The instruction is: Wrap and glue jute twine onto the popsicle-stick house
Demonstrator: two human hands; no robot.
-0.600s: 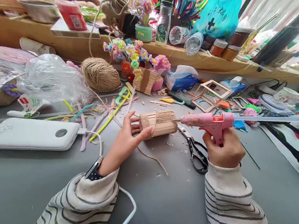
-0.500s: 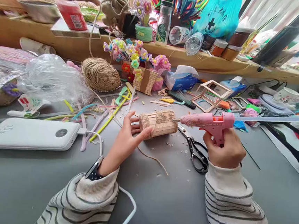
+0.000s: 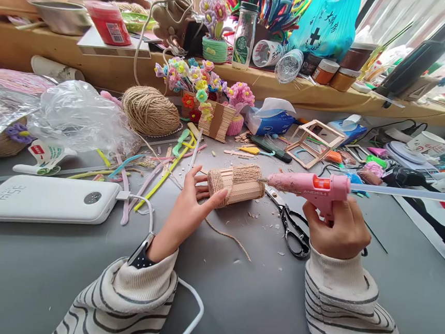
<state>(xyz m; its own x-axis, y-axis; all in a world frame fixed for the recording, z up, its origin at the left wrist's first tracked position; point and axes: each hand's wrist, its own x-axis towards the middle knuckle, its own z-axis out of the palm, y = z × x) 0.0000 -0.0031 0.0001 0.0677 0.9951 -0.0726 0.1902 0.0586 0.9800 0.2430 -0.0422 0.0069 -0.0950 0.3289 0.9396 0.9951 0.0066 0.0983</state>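
My left hand [image 3: 190,206] grips one end of a small cylinder of wooden craft sticks [image 3: 239,190], thumb in front and fingers behind. Jute twine wraps both its ends and part of its upper side; a loose twine tail [image 3: 232,236] trails on the table below. In my right hand [image 3: 337,229] is a pink hot glue gun [image 3: 310,187], a long clear glue stick [image 3: 403,192] jutting from its back. Its nozzle tip is at the cylinder's right end, by the twine; whether it touches, I cannot tell. Black-handled scissors [image 3: 293,228] lie between my hands.
Behind the cylinder lie a twine ball [image 3: 149,111], a stack of craft sticks [image 3: 215,120], a wooden stick frame [image 3: 316,142] and pipe-cleaner flowers [image 3: 199,82]. A white power bank [image 3: 48,201] with a cable stands at left. Jars and bottles line the ledge [image 3: 110,66].
The glue gun's rear has dipped, so the gun and glue stick lie more level. My right hand has shifted slightly down and right. My left hand and the cylinder are nearly still.
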